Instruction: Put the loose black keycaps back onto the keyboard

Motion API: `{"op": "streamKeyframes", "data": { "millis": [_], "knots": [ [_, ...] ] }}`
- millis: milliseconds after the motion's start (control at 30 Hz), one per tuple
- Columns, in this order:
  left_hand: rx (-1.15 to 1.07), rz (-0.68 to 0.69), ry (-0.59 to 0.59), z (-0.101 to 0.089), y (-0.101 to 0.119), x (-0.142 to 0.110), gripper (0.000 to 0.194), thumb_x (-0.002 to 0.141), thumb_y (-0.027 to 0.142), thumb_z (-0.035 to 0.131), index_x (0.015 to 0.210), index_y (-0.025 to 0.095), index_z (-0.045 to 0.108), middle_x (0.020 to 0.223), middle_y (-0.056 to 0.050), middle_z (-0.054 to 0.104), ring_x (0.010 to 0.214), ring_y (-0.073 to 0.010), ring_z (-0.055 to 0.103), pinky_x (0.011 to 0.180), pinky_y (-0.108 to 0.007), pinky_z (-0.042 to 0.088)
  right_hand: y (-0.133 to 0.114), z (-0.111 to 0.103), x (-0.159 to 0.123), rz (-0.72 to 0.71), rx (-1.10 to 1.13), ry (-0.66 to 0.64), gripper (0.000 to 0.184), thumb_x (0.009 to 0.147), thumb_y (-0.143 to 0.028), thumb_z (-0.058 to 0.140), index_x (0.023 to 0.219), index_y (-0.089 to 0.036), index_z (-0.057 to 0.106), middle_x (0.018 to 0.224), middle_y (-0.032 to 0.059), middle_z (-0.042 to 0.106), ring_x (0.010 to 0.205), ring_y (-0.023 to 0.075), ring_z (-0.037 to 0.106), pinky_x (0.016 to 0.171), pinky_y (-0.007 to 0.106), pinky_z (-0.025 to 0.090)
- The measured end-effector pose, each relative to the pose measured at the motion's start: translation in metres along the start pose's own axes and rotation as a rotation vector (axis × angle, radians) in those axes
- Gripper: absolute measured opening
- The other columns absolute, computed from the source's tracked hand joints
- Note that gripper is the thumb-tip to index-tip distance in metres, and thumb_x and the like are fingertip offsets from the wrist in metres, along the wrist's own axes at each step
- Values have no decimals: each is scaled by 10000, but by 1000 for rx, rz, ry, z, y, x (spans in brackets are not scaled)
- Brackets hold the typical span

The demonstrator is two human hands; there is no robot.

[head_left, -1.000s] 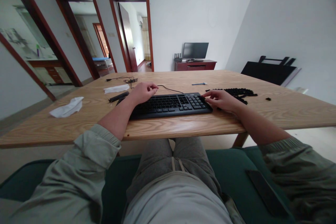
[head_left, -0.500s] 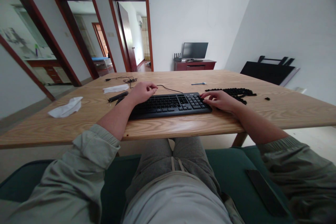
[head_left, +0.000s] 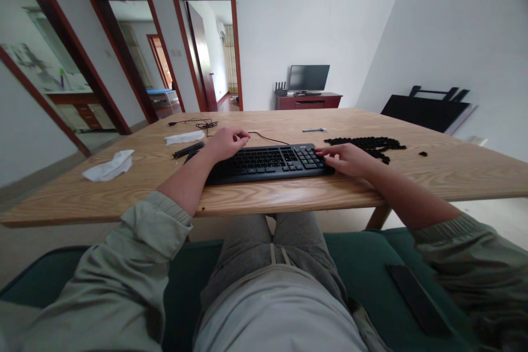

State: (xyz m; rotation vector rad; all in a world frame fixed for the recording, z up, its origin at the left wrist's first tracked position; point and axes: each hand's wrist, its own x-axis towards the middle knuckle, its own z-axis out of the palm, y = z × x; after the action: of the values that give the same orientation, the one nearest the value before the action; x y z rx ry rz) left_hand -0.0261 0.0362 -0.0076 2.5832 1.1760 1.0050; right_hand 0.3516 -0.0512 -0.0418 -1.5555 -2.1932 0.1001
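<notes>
A black keyboard [head_left: 268, 164] lies on the wooden table [head_left: 289, 192] in front of me. My left hand [head_left: 226, 142] rests on its left end with the fingers curled into a loose fist; whether it holds anything is hidden. At the keyboard's right end my right hand [head_left: 346, 158] lies over the number pad, fingers stretched out and touching the keys. A heap of loose black keycaps [head_left: 367, 144] sits just beyond that hand, with one stray keycap [head_left: 422, 153] further right.
Two crumpled white tissues [head_left: 108, 167] [head_left: 184, 137] lie at the left, with a black tool [head_left: 187, 149] and a coiled black cable [head_left: 205, 123]. A small blue tool [head_left: 313, 130] lies behind the keyboard. A dark phone [head_left: 416, 300] rests on the green seat at my right.
Only the camera has shifted slightly. Both hands stay at the ends of the keyboard; my right fingers have moved a little over the number pad.
</notes>
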Motion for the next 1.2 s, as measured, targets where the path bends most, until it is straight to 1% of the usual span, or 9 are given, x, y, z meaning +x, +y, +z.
{"op": "streamKeyframes", "data": {
  "millis": [133,400,600,800,967,1033,1100,1167,1200],
  "knots": [
    [15,-1,-7,0,1,0,330,844,378,570,969,149,773,864,-72,761,739,-189,633,673,-290,446,-6,3,-2,2,-78,23,422,866,-304,499,1191,-201,747,1233,68,716,1000,266,695,881,355,526],
    [-10,-15,-39,6,4,0,302,827,336,585,966,146,774,825,-63,754,714,-177,630,708,-286,480,-5,13,-6,-29,-246,61,451,888,-307,447,1219,-184,727,1223,101,716,1101,310,651,973,426,482],
    [-28,-2,-2,3,4,0,313,823,340,574,978,153,771,838,-64,749,714,-178,627,669,-288,465,4,11,-7,-90,-165,241,469,843,-235,434,1221,-161,702,1306,104,671,1162,281,623,1030,430,456],
    [-24,-14,-17,2,5,-1,315,827,342,563,970,152,770,802,-60,742,697,-177,623,643,-286,455,-4,10,-5,-50,-159,94,383,851,-304,472,1076,-213,768,1167,80,739,1095,305,663,1002,450,484],
    [-15,-9,-14,3,2,-1,308,836,343,566,970,158,773,792,-54,744,686,-174,620,649,-288,458,-9,12,-5,-72,-110,78,360,857,-306,504,1107,-254,757,1224,43,719,1147,284,645,1032,424,472],
    [-12,1,-10,3,0,-1,299,835,328,571,975,160,775,808,-55,749,690,-174,625,668,-292,467,-3,6,-6,-49,-87,35,356,848,-309,524,1117,-264,753,1159,45,742,1030,277,683,936,412,515],
    [-7,1,-6,2,-1,-1,297,840,331,574,974,162,778,802,-56,747,690,-177,629,680,-295,472,13,-11,-8,48,-78,52,357,838,-321,539,1115,-253,754,980,64,772,798,256,698,768,395,532],
    [-6,-3,-5,1,-1,-1,299,845,343,575,973,165,778,789,-54,742,689,-179,630,679,-295,473,41,-38,-14,212,-89,162,363,832,-333,554,1105,-209,757,773,86,751,596,226,635,639,384,483],
    [-5,-4,-4,1,-1,-1,298,846,347,575,970,166,777,785,-52,740,689,-179,629,678,-295,472,57,-54,-19,306,-99,237,368,833,-330,563,1109,-181,755,718,105,733,553,214,606,613,382,454]
  ]
}}
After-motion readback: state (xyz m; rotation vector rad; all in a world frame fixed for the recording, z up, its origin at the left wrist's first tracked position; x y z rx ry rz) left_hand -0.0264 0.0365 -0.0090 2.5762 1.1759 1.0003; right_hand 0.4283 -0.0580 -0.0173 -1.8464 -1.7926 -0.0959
